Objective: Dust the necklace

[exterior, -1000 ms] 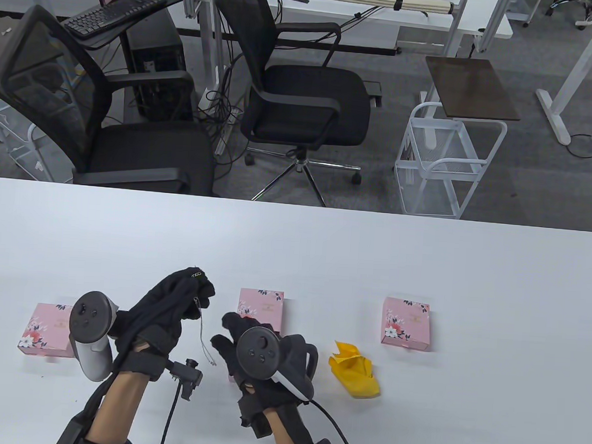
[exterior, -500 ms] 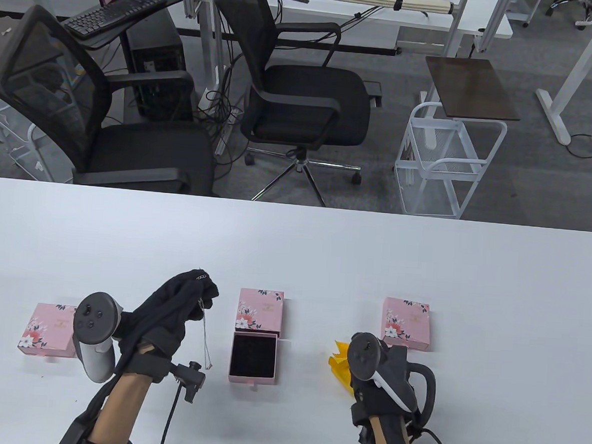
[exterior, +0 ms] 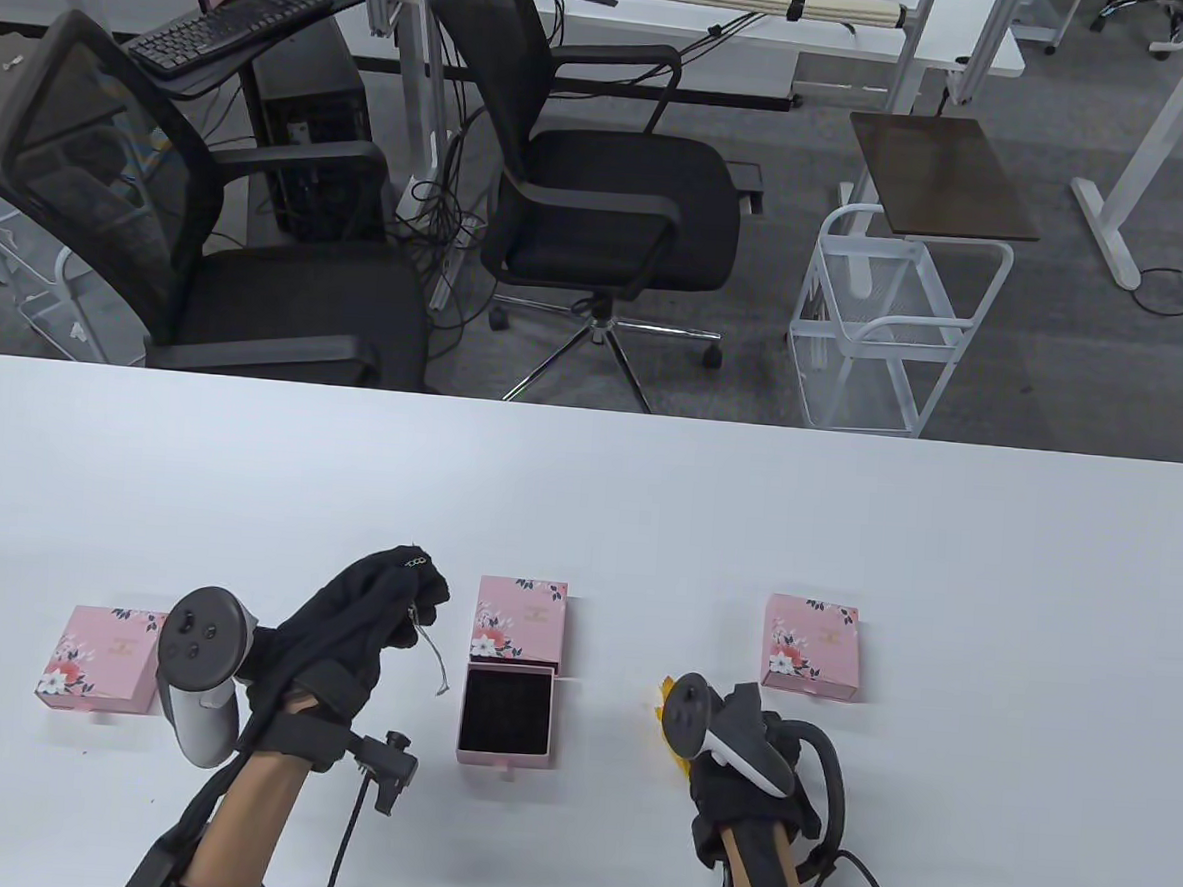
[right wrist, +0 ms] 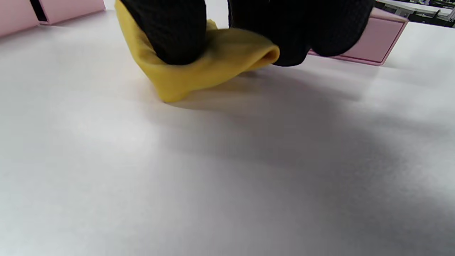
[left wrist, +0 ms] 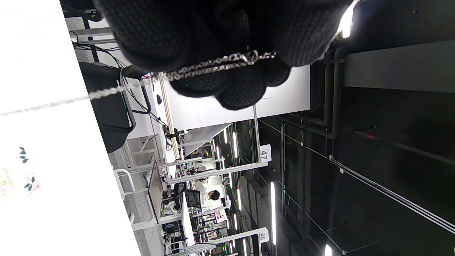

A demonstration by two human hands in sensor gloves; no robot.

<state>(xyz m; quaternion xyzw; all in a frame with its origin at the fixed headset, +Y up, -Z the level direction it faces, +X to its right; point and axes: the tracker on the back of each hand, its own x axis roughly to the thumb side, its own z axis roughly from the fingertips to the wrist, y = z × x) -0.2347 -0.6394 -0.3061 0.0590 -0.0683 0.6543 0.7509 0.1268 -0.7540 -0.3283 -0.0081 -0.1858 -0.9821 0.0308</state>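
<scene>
Since a second ago the right hand (exterior: 747, 764) has left the open box (exterior: 507, 714) and now pinches the yellow cloth (right wrist: 199, 64) on the table (exterior: 846, 539) — lift it whole — while the left hand (exterior: 355, 619) pinches the dangling necklace (exterior: 430, 654), best held steady.

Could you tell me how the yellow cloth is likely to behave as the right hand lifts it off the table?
Probably floppy: the yellow cloth already folds and creases under the right hand's fingers. It likely weighs little, being thin fabric, and should drape rather than hold shape. On the smooth white table it might slide before the pinch closes.
</scene>
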